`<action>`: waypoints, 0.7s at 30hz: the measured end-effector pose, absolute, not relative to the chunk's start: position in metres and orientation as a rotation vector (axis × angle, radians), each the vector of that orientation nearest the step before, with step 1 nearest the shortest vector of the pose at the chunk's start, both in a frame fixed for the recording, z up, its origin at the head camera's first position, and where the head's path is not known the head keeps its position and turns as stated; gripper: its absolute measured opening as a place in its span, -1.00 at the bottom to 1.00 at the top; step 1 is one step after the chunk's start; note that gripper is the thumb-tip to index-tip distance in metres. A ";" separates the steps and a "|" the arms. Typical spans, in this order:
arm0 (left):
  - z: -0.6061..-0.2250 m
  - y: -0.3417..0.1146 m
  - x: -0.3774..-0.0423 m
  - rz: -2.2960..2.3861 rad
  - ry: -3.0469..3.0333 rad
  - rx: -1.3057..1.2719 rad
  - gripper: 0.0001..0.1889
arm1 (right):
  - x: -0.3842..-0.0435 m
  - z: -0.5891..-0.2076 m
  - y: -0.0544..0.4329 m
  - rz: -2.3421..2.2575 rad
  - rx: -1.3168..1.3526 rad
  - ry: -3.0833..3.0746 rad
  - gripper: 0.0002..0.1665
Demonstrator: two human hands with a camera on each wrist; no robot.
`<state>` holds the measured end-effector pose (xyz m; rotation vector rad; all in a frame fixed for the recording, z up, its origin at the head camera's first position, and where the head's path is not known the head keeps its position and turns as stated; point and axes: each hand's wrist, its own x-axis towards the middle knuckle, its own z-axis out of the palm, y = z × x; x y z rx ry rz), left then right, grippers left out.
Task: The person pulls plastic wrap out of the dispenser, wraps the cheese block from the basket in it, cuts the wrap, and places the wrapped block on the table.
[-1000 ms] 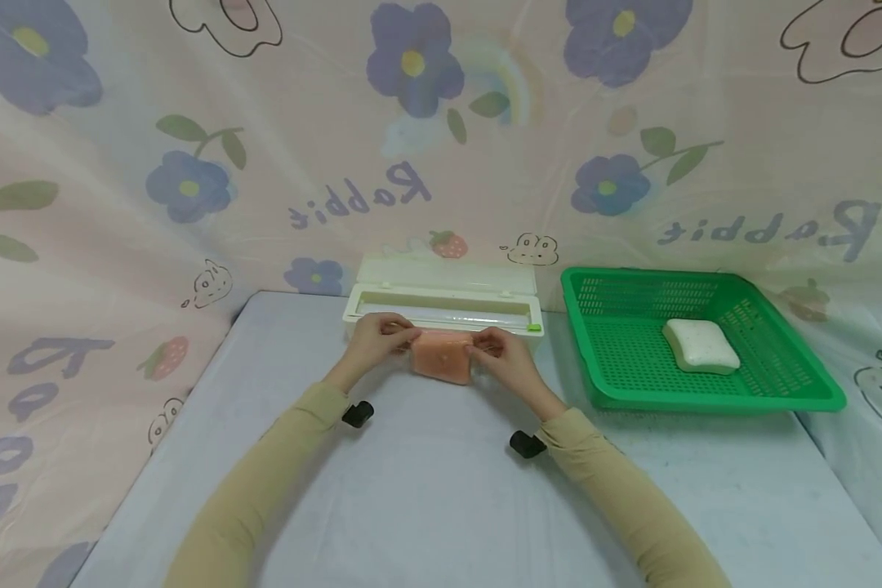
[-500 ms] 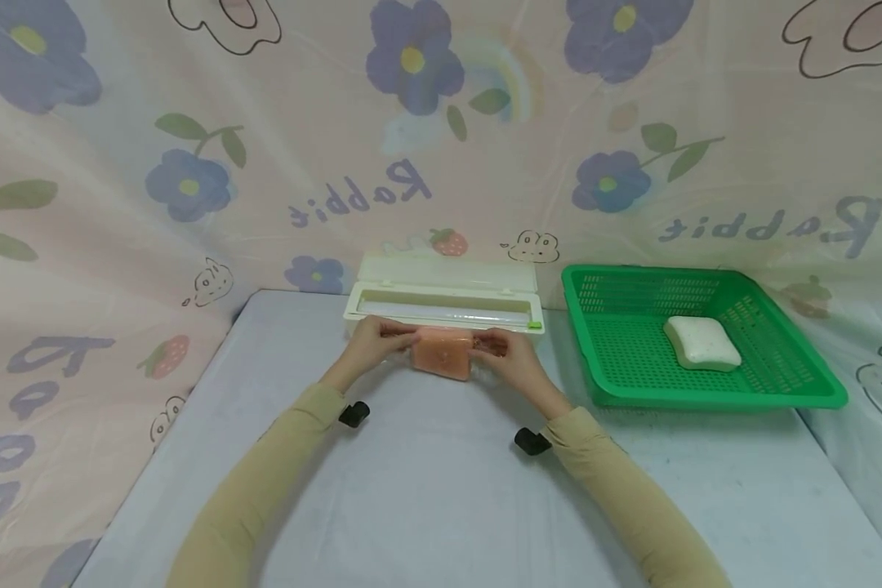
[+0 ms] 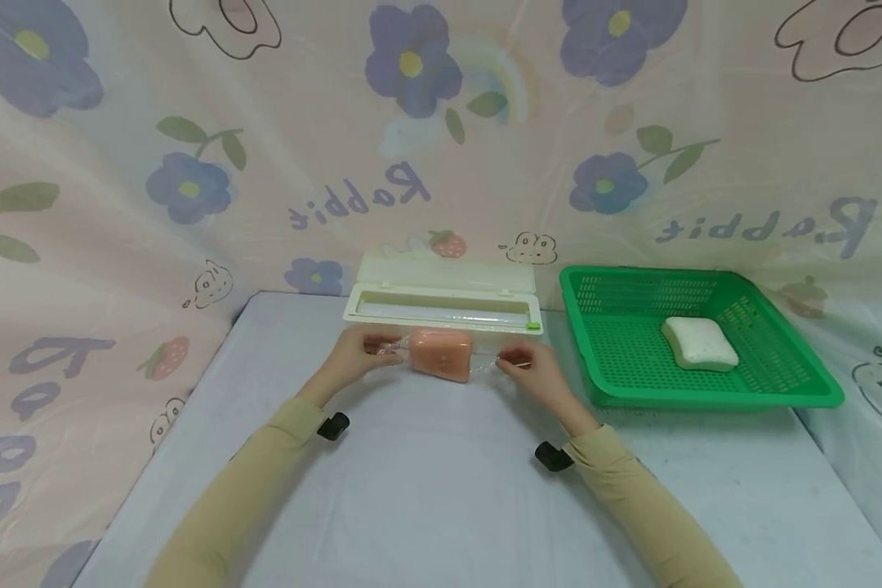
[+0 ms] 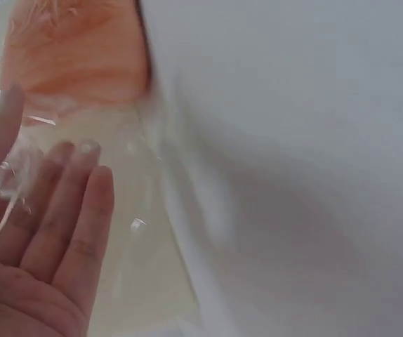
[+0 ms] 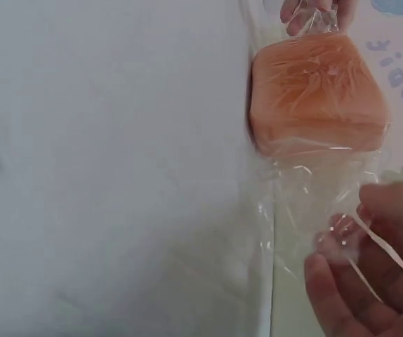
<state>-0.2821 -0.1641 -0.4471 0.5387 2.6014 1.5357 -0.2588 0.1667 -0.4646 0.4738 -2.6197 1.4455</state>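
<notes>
An orange-pink block with rounded edges (image 3: 441, 357) hangs between my hands, wrapped in clear cling film (image 5: 314, 186) that is creased over its surface. My left hand (image 3: 349, 359) pinches the bunched film at the block's left end; in the left wrist view, thumb and fingers (image 4: 82, 239) flank the crumpled film. On the other side, my right hand (image 3: 540, 376) pinches the film's loose right end between thumb and fingertips, a short way out from the block. In the right wrist view this film stretches out flat and see-through.
Right behind the block stands a white cling film dispenser (image 3: 382, 314) with its lid raised, a film roll inside and a green slider (image 3: 532, 326) at its right end. At right, a green basket (image 3: 713, 400) holds a white pillow-shaped piece (image 3: 700, 343). A patterned curtain backs the table.
Both hands have moved outward from the block, left hand to the left and right hand to the right, drawing the film ends out. The block has stayed almost in place.
</notes>
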 end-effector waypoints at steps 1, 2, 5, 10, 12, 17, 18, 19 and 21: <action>-0.448 -0.167 -0.282 1.544 2.593 0.543 -0.63 | -0.259 -0.465 0.167 1.451 0.433 -2.616 -0.87; -0.449 -0.169 -0.281 1.560 2.576 0.535 -0.66 | -0.258 -0.465 0.166 1.454 0.393 -2.612 -0.91; -0.452 -0.173 -0.280 1.638 2.517 0.474 -0.74 | -0.257 -0.465 0.164 1.489 0.267 -2.584 -0.93; -0.454 -0.172 -0.282 1.777 2.464 0.342 -0.80 | -0.258 -0.468 0.160 1.430 0.074 -2.537 -0.81; -0.454 -0.170 -0.283 1.805 2.483 0.278 -0.81 | -0.257 -0.469 0.159 1.388 0.002 -2.522 -0.74; -0.451 -0.165 -0.283 1.797 2.572 0.142 -0.77 | -0.255 -0.471 0.159 1.399 -0.084 -2.515 -0.64; -0.451 -0.165 -0.283 1.784 2.596 0.124 -0.76 | -0.255 -0.471 0.159 1.429 -0.076 -2.513 -0.64; -0.451 -0.165 -0.283 1.759 2.629 0.114 -0.76 | -0.255 -0.472 0.160 1.460 -0.068 -2.510 -0.64; -0.450 -0.166 -0.283 1.724 2.670 0.095 -0.75 | -0.256 -0.473 0.161 1.517 -0.049 -2.505 -0.66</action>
